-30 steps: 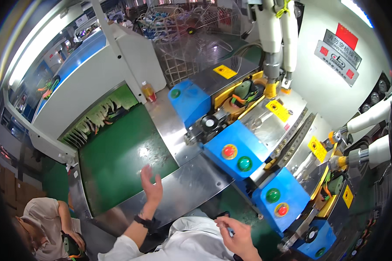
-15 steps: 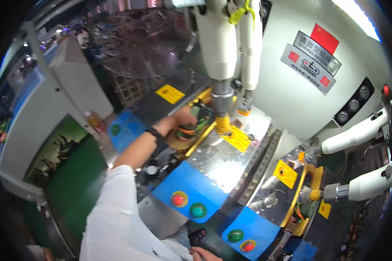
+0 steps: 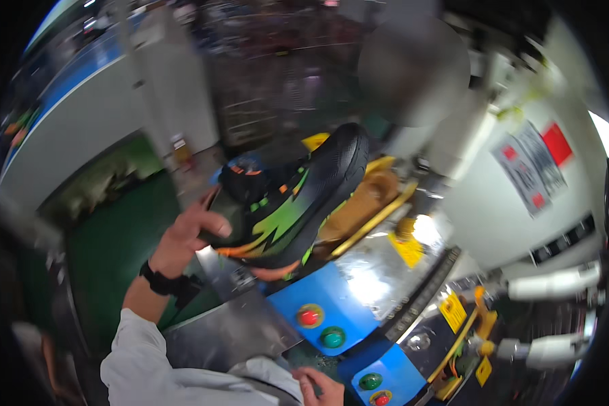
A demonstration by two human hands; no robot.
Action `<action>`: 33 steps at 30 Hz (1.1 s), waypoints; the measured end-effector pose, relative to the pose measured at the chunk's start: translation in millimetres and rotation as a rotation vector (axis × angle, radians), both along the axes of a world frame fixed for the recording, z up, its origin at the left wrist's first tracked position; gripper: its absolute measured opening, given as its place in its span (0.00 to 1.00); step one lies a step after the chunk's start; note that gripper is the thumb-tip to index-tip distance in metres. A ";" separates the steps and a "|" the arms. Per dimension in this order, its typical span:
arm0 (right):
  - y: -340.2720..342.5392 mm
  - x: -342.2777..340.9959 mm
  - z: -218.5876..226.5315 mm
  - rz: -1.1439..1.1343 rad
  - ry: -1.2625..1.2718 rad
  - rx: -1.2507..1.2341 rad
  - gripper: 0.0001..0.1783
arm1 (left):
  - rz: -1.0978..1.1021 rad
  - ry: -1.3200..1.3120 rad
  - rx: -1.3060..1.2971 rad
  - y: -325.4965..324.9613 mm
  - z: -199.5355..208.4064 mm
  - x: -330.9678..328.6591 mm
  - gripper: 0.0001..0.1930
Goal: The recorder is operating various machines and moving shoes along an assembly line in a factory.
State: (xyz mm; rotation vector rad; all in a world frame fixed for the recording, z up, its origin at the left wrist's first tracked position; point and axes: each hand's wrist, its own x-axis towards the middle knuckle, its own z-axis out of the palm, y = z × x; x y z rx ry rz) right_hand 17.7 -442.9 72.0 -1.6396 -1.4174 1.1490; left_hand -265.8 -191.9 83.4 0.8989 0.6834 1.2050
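My left hand (image 3: pixel 191 233) is closed around the heel end of a shoe (image 3: pixel 287 220), black with green and orange patches. The shoe is held at a tilt, its toe up and away to the right. Beside its sole lies the brown pad (image 3: pixel 369 203) of the near press station, edged by a yellow frame (image 3: pixel 375 220). My right hand (image 3: pixel 323 387) stays low near my body with its fingers curled; whatever it may hold is hidden.
A blue panel (image 3: pixel 342 298) with a red button (image 3: pixel 310 316) and a green button (image 3: pixel 333 337) fronts the near station. To the right, a second station has its own blue panel (image 3: pixel 402 372) and white press arms (image 3: pixel 555 281). A grey machine (image 3: pixel 81 115) with a green surface stands left.
My left hand has brought the shoe up out of the near station and toward me, uncovering the brown pad. The view has swung left. My right hand remains low.
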 end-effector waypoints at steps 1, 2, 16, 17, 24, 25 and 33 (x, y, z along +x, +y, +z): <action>0.4 -1.2 -3.4 0.017 0.020 -0.034 0.10 | 0.009 -0.132 -0.049 -42.2 -7.0 -24.9 0.41; -2.4 -4.0 -7.2 0.048 0.045 -0.071 0.10 | 0.036 -0.260 -0.083 -86.2 -12.2 -45.7 0.41; -69.2 -85.7 -56.5 0.750 0.323 -0.269 0.12 | 1.360 0.304 -0.585 -513.1 -151.4 -113.3 0.31; -69.1 -91.9 -57.0 0.765 0.271 -0.298 0.12 | 1.356 0.380 -0.514 -527.2 -165.4 -125.3 0.34; -51.2 -190.4 -70.4 0.782 0.045 -0.218 0.14 | 1.228 0.681 -0.721 -587.2 -191.5 -212.2 0.33; -47.1 -213.0 -73.2 0.796 -0.054 -0.248 0.15 | 1.162 0.816 -0.736 -584.5 -182.4 -217.1 0.35; 57.2 -413.4 -145.2 1.050 0.057 -0.350 0.16 | 1.042 1.283 -0.312 -352.4 -211.2 -335.4 0.40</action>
